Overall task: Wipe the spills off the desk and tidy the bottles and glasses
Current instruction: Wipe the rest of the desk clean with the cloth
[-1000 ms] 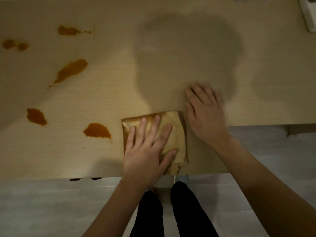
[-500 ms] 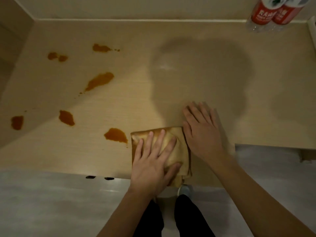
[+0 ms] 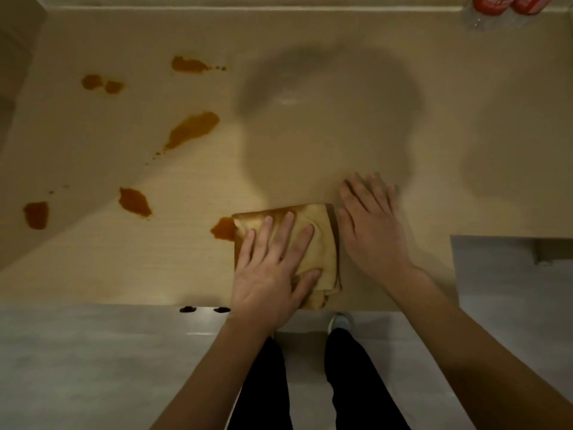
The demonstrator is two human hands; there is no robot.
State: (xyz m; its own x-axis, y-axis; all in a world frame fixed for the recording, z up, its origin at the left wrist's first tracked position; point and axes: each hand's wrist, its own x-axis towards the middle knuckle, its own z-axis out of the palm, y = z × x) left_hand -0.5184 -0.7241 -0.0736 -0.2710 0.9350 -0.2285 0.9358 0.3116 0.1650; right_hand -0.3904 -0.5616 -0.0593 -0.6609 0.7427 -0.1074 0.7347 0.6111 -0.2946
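Yellow folded cloth, stained darker along its far edge, lies flat on the pale wood-grain counter close to the near edge. The left hand presses down on it with its grip open, fingers spread flat over the fabric and nothing curled around it. The right hand rests palm-down on bare counter just beside the cloth's right edge, its grip open too and holding nothing.

What matters for the next stroke is direction: the nearest orange-brown spill touches the cloth's far-left corner, part of it probably already under the fabric. So the cloth likely needs to slide left and slightly away from the body, and the left hand, already on it, is the nearer one to push. Beyond that puddle, about 5 more orange-brown patches trail off to the left and toward the back, well apart from the cloth, so most of the wiping seems yet to do.

At the far right corner, 2 clear plastic bottles with red labels stand at the frame's edge, well apart from both hands. No glasses are in view.
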